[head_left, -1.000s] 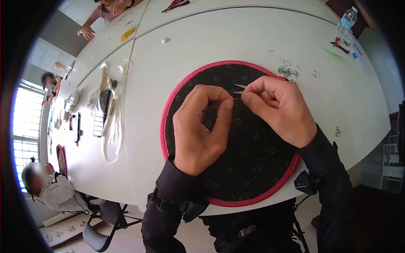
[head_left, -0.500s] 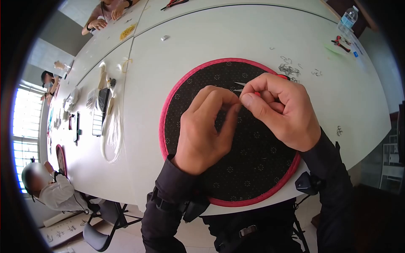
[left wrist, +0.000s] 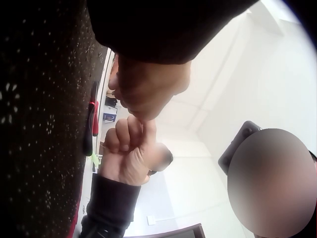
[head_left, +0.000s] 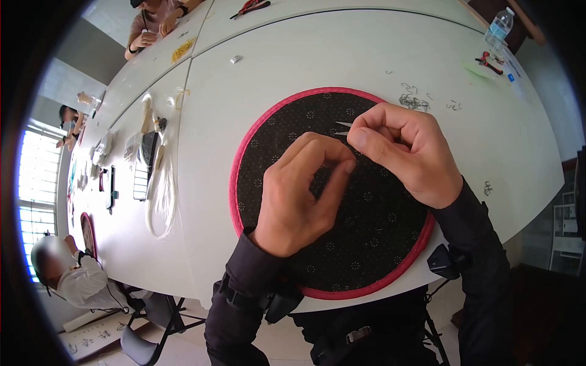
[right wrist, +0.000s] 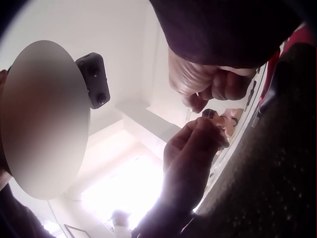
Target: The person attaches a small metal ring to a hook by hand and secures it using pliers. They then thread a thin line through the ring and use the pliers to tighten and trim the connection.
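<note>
Over a round dark mat point(head_left: 378, 256) with a pink-red rim, my two hands are close together in the head view. My left hand point(head_left: 299, 195) has thumb and forefinger pinched together, just below the right fingertips. My right hand point(head_left: 406, 152) pinches with thumb and forefinger too, its other fingers curled. A fine thread point(right wrist: 209, 114) shows at the left fingertips in the right wrist view; most of it is hidden or too thin to see. Partly behind the right hand are two pointed metal tips point(head_left: 343, 128). In the left wrist view a red-and-black-handled tool point(left wrist: 93, 116) lies on the mat.
Small dark wire bits point(head_left: 415, 102) lie beyond the mat, with red-handled pliers point(head_left: 488, 63) and a water bottle point(head_left: 500, 24) farther right. Pale strand bundles point(head_left: 160, 195) lie at left. Yellow pieces point(head_left: 182, 50) are near a seated person point(head_left: 152, 27) across the table.
My left hand has shifted right, bringing its fingertips close beneath the right hand's, then slightly down from them. The right hand has barely moved. The person across has brought their hands together.
</note>
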A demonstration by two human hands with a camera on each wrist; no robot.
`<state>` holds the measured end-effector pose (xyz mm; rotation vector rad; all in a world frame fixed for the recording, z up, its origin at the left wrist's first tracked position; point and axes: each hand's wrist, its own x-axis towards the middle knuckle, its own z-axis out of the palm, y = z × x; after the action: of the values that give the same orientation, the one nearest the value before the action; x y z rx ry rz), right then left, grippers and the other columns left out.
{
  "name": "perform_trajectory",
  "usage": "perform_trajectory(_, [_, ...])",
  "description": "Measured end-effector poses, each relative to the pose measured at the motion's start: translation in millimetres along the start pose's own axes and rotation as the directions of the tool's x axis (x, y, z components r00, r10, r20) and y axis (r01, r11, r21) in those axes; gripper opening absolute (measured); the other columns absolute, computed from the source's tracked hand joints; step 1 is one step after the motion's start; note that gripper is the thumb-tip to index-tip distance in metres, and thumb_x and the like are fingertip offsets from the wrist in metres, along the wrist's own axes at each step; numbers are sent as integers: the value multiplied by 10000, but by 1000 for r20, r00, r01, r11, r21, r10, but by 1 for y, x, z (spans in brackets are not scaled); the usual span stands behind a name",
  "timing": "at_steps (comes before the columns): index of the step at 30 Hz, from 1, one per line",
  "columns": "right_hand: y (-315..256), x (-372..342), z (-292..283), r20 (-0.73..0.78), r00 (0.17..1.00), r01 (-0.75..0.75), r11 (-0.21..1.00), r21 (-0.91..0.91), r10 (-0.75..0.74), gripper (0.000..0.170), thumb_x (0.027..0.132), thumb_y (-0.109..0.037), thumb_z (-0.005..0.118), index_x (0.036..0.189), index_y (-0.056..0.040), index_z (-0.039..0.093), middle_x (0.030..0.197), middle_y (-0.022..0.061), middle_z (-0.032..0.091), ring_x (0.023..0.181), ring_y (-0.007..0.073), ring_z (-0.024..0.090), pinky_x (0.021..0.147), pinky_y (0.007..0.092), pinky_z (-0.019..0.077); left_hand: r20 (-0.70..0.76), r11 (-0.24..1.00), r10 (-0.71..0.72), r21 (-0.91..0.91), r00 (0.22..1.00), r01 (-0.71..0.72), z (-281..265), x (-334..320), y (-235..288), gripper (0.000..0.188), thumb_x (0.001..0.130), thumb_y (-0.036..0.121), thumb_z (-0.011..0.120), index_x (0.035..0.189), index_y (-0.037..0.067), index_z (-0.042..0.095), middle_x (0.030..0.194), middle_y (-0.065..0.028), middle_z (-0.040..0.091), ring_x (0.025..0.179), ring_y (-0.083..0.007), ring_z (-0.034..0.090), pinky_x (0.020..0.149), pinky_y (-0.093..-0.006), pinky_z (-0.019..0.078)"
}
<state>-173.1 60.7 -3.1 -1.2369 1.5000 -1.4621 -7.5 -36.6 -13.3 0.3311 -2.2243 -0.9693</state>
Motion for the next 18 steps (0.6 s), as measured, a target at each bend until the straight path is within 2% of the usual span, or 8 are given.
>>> perform_trajectory(5, [-3, -1, -3, 7, 1000, -5, 999, -31, 5, 262, 959, -257, 668, 952, 4, 687, 615, -81, 488, 573, 5, 400, 535, 207, 330, -40, 995, -77, -67, 996, 74, 1, 0, 0, 107, 826, -48, 687, 907, -11, 627, 847, -107, 645, 757, -213, 647, 689, -307, 508])
perform_trajectory(8, [-5, -2, -4, 27, 999, -21, 998, -53, 22, 237, 959, -234, 667, 958, 2, 687, 615, -76, 498, 568, 7, 407, 533, 209, 335, -71, 955, -256, -174, 964, 241, 2, -2, -2, 76, 840, -30, 676, 901, -10, 635, 830, -103, 648, 755, -199, 640, 690, -300, 497])
perform_trajectory(11, [-11, -5, -2, 91, 995, -46, 998, -47, 50, 203, 963, -198, 660, 962, 4, 684, 613, -71, 504, 564, 9, 411, 530, 214, 343, -106, 948, -281, -189, 954, 258, 3, -3, -7, 64, 848, -22, 669, 904, -13, 639, 818, -98, 648, 754, -190, 637, 692, -297, 491])
perform_trajectory(15, [-9, -4, -1, 102, 995, 7, 994, -105, 4, 179, 967, -169, 655, 960, 8, 681, 616, -63, 518, 564, 12, 417, 531, 217, 354, -52, 983, -164, -86, 985, 160, 4, -3, -8, 86, 839, -29, 690, 905, -11, 638, 832, -108, 648, 759, -215, 652, 675, -305, 502])
perform_trajectory(17, [-4, -2, -1, 73, 997, 16, 999, -40, -13, 194, 966, -184, 661, 960, 9, 680, 621, -59, 529, 567, 12, 424, 536, 213, 359, 20, 995, -92, -27, 996, 92, 2, -1, -2, 98, 835, -33, 701, 903, -9, 636, 840, -114, 648, 766, -230, 662, 666, -310, 509])
perform_trajectory(18, [-4, -1, -2, 65, 998, 10, 999, -33, -8, 202, 966, -192, 663, 961, 10, 680, 623, -58, 533, 569, 12, 427, 539, 211, 362, 52, 988, -149, -37, 987, 151, 1, 0, 5, 95, 831, -49, 701, 898, -18, 641, 857, -98, 660, 810, -182, 648, 751, -281, 489])
